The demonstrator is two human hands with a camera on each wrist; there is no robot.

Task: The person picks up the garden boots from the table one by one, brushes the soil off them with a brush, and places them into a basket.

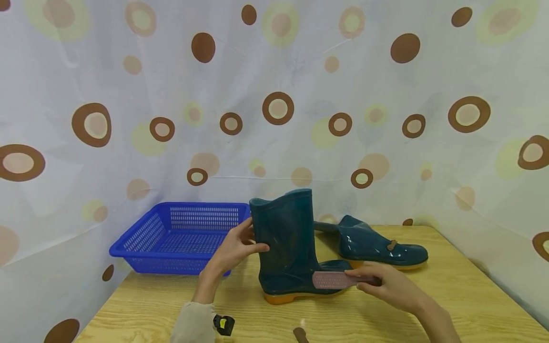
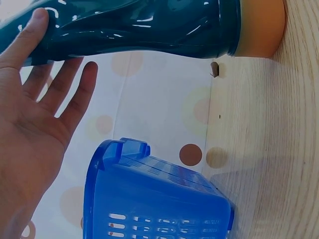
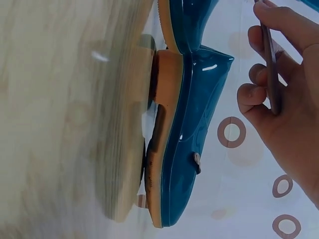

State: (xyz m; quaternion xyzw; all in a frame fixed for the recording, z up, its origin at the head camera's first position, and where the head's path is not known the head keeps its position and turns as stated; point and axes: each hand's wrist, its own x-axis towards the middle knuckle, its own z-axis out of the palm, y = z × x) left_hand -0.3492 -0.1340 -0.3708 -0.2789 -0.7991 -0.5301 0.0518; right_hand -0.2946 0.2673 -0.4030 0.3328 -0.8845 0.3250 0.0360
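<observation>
A dark teal rubber boot (image 1: 285, 238) with an orange sole stands upright on the table. My left hand (image 1: 235, 247) grips its shaft from the left, the thumb on the near side and other fingers partly hidden behind it. In the left wrist view, the thumb of the left hand (image 2: 35, 114) lies on the glossy boot (image 2: 149, 27). My right hand (image 1: 388, 286) holds the dark handle of a pink, flat-headed brush (image 1: 332, 280), whose head lies against the boot's foot. In the right wrist view, the fingers of the right hand (image 3: 284, 74) curl round the thin handle (image 3: 271, 69).
A second teal boot (image 1: 377, 245) sits behind to the right, its shaft slumped leftward and a brown piece (image 1: 392, 245) on its foot. A blue plastic basket (image 1: 180, 262) stands at the left. Another brown piece (image 1: 300, 335) lies at the table's front. A dotted curtain (image 1: 274, 152) hangs behind.
</observation>
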